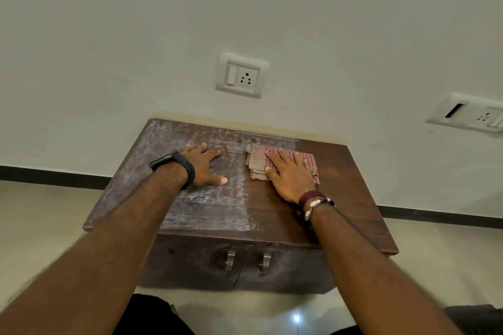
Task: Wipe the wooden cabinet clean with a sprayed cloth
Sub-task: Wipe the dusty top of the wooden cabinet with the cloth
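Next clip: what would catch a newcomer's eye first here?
The cabinet top is split: whitish and dusty on the left, dark clean wood on the right. The right hand presses a checked cloth flat at that boundary, while the left hand rests on the dusty half.

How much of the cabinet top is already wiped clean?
Roughly the right part of the cabinet top looks dark and clean. The right hand presses the checked cloth flat at the dust border. The left hand rests on the whitish dusty area, which is left.
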